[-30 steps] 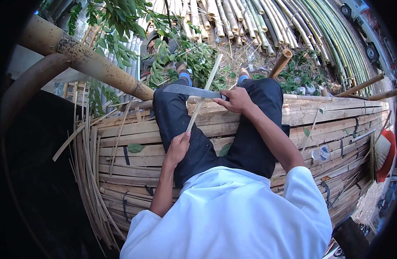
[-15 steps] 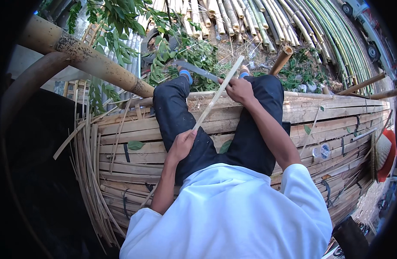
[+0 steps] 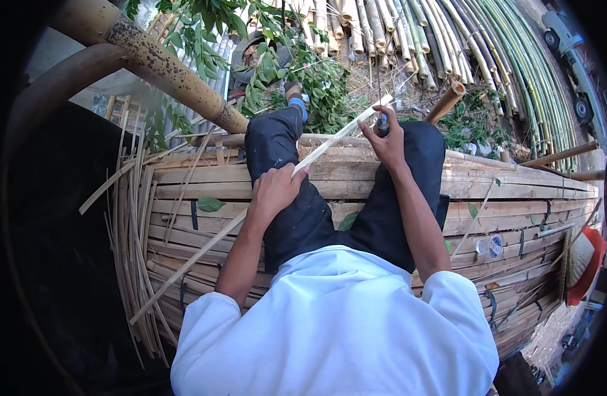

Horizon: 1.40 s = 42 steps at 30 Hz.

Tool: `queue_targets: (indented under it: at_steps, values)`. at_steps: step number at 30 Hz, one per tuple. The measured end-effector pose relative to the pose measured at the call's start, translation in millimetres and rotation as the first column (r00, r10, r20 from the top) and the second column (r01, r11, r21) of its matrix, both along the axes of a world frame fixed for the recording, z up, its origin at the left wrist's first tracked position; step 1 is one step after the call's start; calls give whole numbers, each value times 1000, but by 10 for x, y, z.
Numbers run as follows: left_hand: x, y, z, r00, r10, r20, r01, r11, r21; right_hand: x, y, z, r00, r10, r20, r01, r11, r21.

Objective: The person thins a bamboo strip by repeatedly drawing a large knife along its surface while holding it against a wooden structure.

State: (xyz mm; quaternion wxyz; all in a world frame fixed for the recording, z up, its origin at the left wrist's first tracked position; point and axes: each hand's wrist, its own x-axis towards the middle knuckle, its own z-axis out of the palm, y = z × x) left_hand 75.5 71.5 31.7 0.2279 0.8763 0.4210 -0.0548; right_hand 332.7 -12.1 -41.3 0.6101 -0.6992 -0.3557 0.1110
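Our left hand (image 3: pixel 277 188) gripped the pale strip (image 3: pixel 336 140), slanting from lower left to upper centre. Our right hand (image 3: pixel 390 144), nearer its upper end, held the knife (image 3: pixel 382 125).

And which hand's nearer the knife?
Right: the right hand holds the knife by its handle. The left hand is farther off, lower left in the picture, on the strip.

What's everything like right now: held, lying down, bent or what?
Bamboo strip: held at a slant
Knife: gripped, blade nearly edge-on
Left hand: closed on the strip
Right hand: holding the knife, near the strip's far end
Legs: bent
Green leaf: lying on the slats
Bamboo poles: lying side by side
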Motion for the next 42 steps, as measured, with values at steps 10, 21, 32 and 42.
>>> queue_targets:
  at_steps: [10,21,32,42]
  values:
    - [120,-2,149,945,-306,119,239,890,388,-200,-111,118,875,275,398,-50,870,-491]
    - [-150,481,-297,825,-529,-199,537,624,568,52,-109,166,970,-38,240,123,929,-348]
    - [-445,625,-205,790,-587,-176,576,612,542,248,-147,200,998,-39,56,32,993,114]
    - [-835,282,-552,759,-647,78,586,729,354,283,-269,144,942,116,-316,5,934,358]
